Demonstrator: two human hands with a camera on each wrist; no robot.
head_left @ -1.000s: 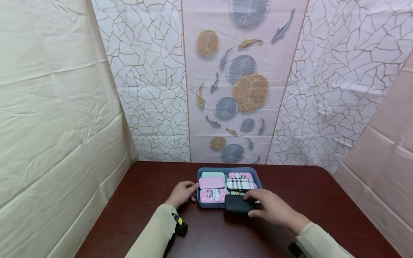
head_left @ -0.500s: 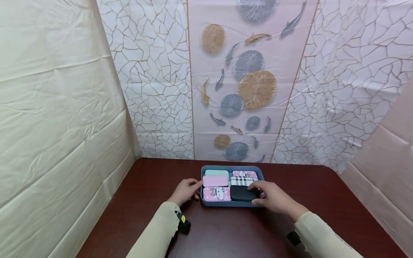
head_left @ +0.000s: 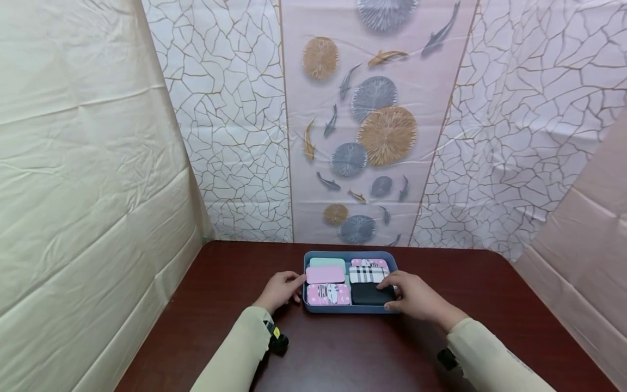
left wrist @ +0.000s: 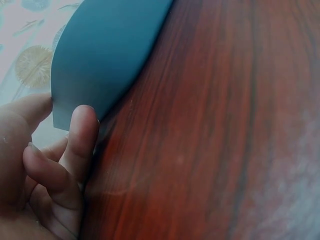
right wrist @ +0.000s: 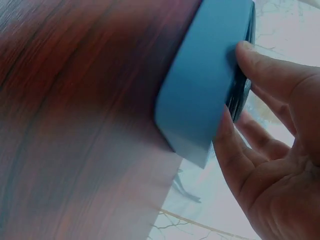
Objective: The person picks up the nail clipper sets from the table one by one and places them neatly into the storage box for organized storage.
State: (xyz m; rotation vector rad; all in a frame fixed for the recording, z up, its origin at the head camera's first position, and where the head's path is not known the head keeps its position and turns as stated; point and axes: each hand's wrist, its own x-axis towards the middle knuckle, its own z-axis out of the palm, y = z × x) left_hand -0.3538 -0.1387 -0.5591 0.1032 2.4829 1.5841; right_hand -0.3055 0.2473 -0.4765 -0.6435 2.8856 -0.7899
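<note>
A blue rectangular tray [head_left: 340, 310] holds small flat boxes in two columns. My right hand [head_left: 418, 296] grips a black box [head_left: 370, 294] by its right end, down in the tray's near right part. In the right wrist view, the thumb [right wrist: 250, 57] lies at the black box's edge, just over the tray wall [right wrist: 200, 75]. My left hand [head_left: 278, 291] rests at the tray's left side, fingertips touching the rim, fingers loosely bent. In the left column lie a mint box [head_left: 327, 263], a plain pink box [head_left: 325, 274] and a pink cartoon box [head_left: 329, 294].
Behind the black box are a plaid box [head_left: 368, 274] and another pink patterned box [head_left: 368, 263]. The tray sits on a dark red-brown table [head_left: 338, 354], near its back edge. Patterned cloth [head_left: 240, 163] hangs behind, and pale cloth [head_left: 93, 190] at the left.
The black box has moved back and down from over the tray's front rim into the near right part, with my right hand on it. My left hand has stayed at the tray's left side.
</note>
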